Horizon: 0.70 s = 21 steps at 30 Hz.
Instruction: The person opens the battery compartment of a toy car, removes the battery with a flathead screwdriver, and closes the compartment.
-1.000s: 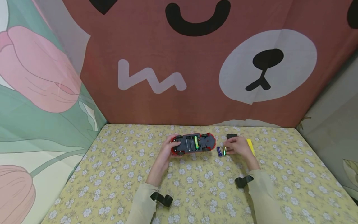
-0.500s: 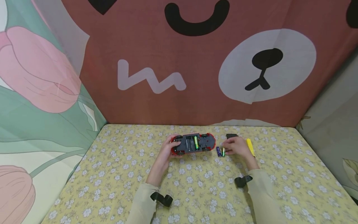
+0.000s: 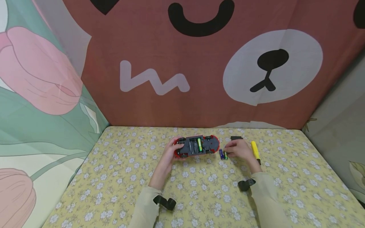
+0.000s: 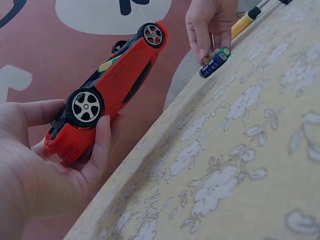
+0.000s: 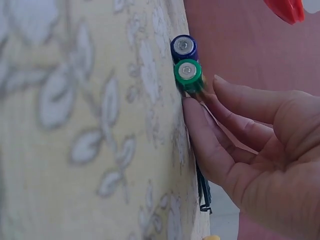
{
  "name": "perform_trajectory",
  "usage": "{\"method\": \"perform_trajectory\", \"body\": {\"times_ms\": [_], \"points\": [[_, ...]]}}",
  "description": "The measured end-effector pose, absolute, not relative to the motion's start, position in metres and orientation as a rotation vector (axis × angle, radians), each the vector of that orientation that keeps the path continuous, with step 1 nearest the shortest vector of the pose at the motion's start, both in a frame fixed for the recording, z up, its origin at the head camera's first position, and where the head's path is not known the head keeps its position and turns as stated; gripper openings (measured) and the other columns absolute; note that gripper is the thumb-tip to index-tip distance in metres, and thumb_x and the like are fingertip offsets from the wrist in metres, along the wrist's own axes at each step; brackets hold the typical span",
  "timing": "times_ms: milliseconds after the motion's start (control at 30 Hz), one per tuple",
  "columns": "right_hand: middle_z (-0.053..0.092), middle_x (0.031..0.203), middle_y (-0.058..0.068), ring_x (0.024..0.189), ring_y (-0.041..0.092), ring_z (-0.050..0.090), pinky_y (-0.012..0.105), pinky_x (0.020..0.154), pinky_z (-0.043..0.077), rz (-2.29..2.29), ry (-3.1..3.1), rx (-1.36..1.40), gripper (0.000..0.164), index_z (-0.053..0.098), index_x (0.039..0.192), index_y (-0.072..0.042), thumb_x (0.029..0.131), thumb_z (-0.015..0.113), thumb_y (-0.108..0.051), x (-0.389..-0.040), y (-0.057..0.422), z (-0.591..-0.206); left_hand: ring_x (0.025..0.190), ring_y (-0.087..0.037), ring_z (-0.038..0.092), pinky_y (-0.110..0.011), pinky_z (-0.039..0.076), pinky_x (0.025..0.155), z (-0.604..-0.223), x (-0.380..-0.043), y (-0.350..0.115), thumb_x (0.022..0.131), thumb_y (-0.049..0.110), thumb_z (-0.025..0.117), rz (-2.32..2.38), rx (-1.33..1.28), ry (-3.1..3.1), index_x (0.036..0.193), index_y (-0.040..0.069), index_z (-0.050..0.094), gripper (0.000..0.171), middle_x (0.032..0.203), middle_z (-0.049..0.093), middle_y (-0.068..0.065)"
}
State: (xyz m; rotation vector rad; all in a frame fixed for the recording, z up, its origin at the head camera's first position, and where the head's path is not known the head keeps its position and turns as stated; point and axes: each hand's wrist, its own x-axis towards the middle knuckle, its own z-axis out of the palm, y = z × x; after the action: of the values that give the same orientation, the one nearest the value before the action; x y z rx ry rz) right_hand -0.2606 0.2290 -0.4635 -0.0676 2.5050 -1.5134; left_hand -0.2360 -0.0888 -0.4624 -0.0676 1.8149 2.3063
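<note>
A red toy car (image 3: 196, 146) is held bottom up by my left hand (image 3: 170, 151), thumb and fingers around its left end; its red side and silver wheels show in the left wrist view. A green battery (image 3: 200, 144) lies in the open compartment on the grey underside. Right of the car, a blue battery (image 3: 221, 154) and another green battery (image 3: 226, 155) lie side by side on the cloth. My right hand (image 3: 239, 148) has its fingertips at this green battery (image 5: 188, 72). In the right wrist view the thumb stands apart from its visible end; its far end is hidden.
A yellow-handled tool (image 3: 255, 149) with a dark end lies right of my right hand. Behind that hand is a small black flat piece (image 3: 236, 138). The table wears a yellow flowered cloth (image 3: 194, 190), with a printed bear curtain (image 3: 205, 104) behind.
My right hand has shifted slightly left, and both loose batteries have moved left with it. More of the yellow-handled tool shows. The left hand and the car have stayed nearly still.
</note>
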Motion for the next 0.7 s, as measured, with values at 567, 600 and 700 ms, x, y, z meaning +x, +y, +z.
{"method": "perform_trajectory", "body": {"times_ms": [567,600,700], "points": [[0.07,0.106,0.027,0.088,0.033,0.073,0.042,0.078,0.064,-1.513,2.528,-0.116,0.025,0.066,0.117,0.017,0.103,0.06,-0.003,-0.2628,0.2305,-0.4654,0.092,-0.023,0.066,-0.032,0.059,0.061,-0.4627,-0.2364,-0.0889,0.098,0.014,0.061,2.315,-0.094,1.812,0.143,0.008,0.056,0.046,0.133,0.059,-0.016],[0.071,0.105,0.027,0.088,0.032,0.073,0.042,0.078,0.064,-1.527,2.536,-0.104,0.026,0.066,0.117,0.017,0.104,0.059,-0.004,-0.2631,0.2312,-0.4655,0.091,-0.023,0.066,-0.032,0.059,0.061,-0.4628,-0.2365,-0.0888,0.098,0.013,0.061,2.316,-0.096,1.811,0.143,0.008,0.057,0.045,0.132,0.06,-0.016],[0.072,0.103,0.025,0.088,0.029,0.072,0.04,0.077,0.064,-1.56,2.575,-0.072,0.029,0.067,0.117,0.016,0.106,0.056,-0.008,-0.2635,0.2331,-0.4646,0.091,-0.023,0.067,-0.032,0.059,0.061,-0.4633,-0.2366,-0.0887,0.097,0.013,0.061,2.32,-0.096,1.812,0.142,0.008,0.057,0.045,0.132,0.06,-0.016]]}}
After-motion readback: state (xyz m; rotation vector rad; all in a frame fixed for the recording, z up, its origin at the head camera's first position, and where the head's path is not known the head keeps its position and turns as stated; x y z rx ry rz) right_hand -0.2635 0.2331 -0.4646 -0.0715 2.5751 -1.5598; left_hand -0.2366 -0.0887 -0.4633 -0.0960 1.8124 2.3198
